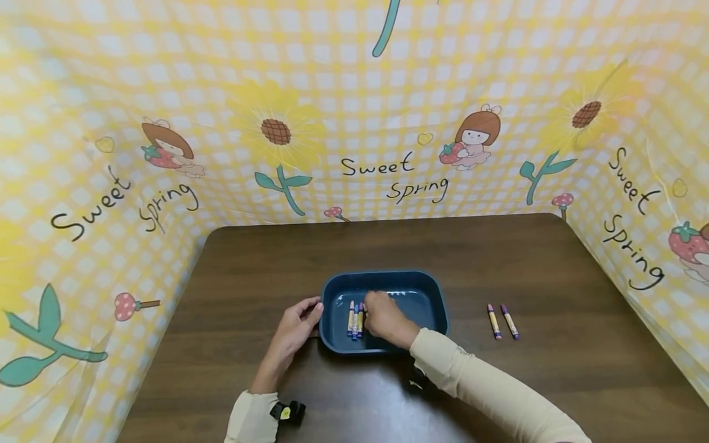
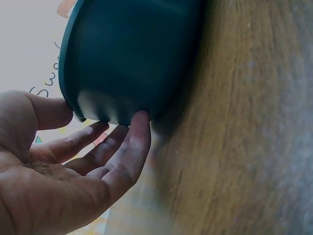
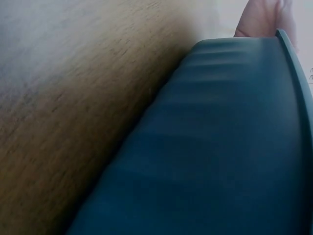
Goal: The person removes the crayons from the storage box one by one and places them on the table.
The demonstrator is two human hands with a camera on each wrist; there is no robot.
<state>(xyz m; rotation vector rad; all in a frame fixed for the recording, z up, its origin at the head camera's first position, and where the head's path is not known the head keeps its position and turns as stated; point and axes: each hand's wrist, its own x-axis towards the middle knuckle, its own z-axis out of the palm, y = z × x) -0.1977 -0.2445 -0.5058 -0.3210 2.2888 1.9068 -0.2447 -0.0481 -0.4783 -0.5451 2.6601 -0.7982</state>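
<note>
A blue rectangular tray (image 1: 383, 352) sits on the table. My left hand (image 1: 295, 326) holds its left end, the thumb at the rim and the fingers against the outer wall; the left wrist view shows this hand (image 2: 73, 166) from the palm side. Inside the tray, several crayons (image 1: 356, 321) in paper wrappers lie side by side near the left end. Over them, my right hand (image 1: 388, 318) reaches in with curled fingers and pinches a crayon, mostly hidden by the hand. From the right wrist, only the tray's outer side (image 3: 210, 137) and part of the left hand (image 3: 261, 19) show.
Two more crayons, one pink-tipped (image 1: 495, 322) and one purple-tipped (image 1: 510, 322), lie on the brown wooden table (image 1: 266, 258) right of the tray. A yellow checked cloth (image 1: 332, 92) printed with flowers and lettering hangs around the back and sides.
</note>
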